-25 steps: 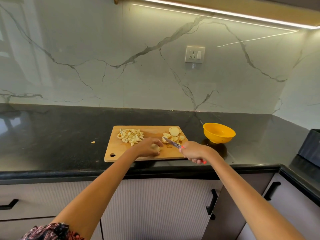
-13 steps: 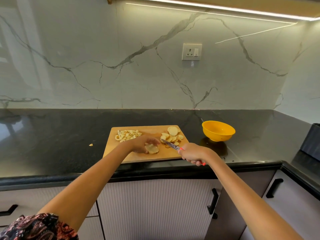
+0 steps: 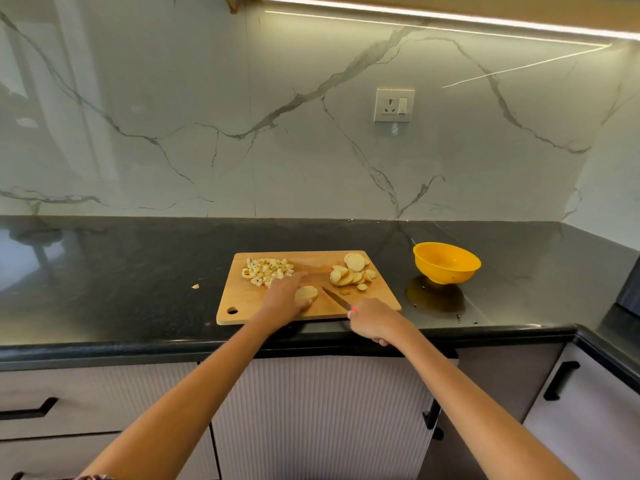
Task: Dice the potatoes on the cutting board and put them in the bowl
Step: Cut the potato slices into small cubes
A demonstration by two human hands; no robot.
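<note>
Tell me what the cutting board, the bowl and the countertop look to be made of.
Cutting board: wood or bamboo, matte tan with faint grain. Bowl: likely plastic, uniformly bright yellow with a smooth, slightly glossy wall. Countertop: polished dark stone, perhaps granite, speckled and mirroring the wall and bowl.

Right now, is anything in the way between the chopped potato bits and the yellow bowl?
Yes. The pile of potato slices lies on the cutting board between the diced potato at its left end and the bowl, which stands on the counter past the right end. The bowl looks empty.
</note>
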